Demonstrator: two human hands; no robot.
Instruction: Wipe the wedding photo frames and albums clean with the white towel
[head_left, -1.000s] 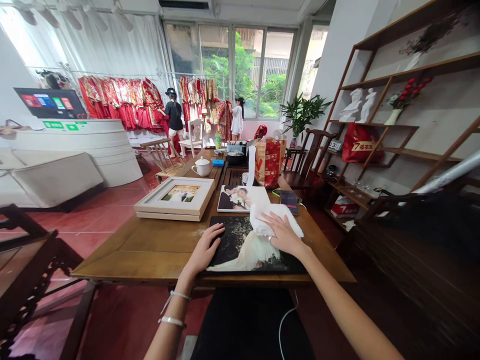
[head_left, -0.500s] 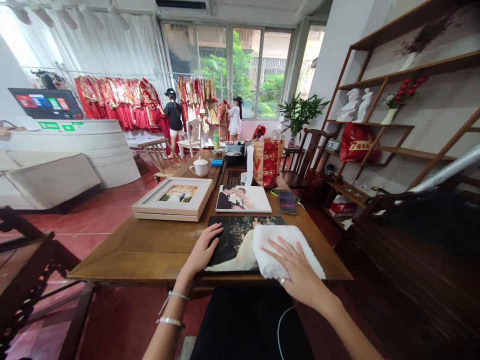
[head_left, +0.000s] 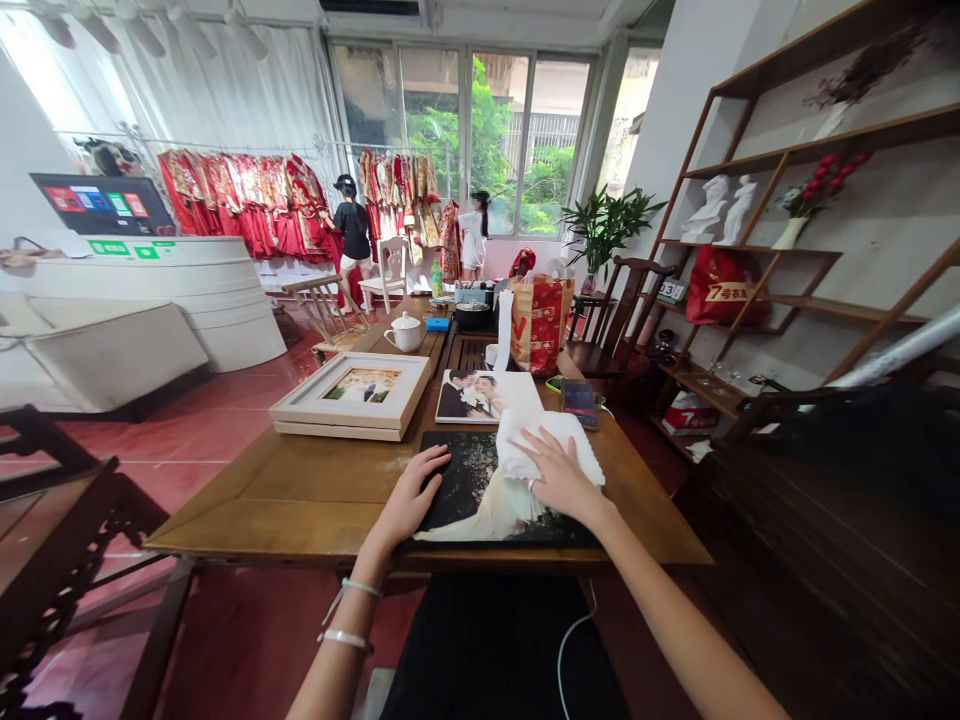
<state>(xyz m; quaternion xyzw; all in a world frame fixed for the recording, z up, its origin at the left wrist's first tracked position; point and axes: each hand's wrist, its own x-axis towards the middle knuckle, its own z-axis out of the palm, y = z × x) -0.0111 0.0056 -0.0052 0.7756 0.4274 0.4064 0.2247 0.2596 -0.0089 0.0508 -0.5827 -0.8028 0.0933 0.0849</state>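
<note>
Right hand spread on the cloth, not closed round it; left hand open on the left edge of the photo, which lies at the table's near side; beyond, frame and print; farther, bag.

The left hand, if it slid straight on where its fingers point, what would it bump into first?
Probably the couple photo, just past the dark photo panel that the left hand touches. Depth is hard to judge from one view, so it might slide over the edge.
</note>
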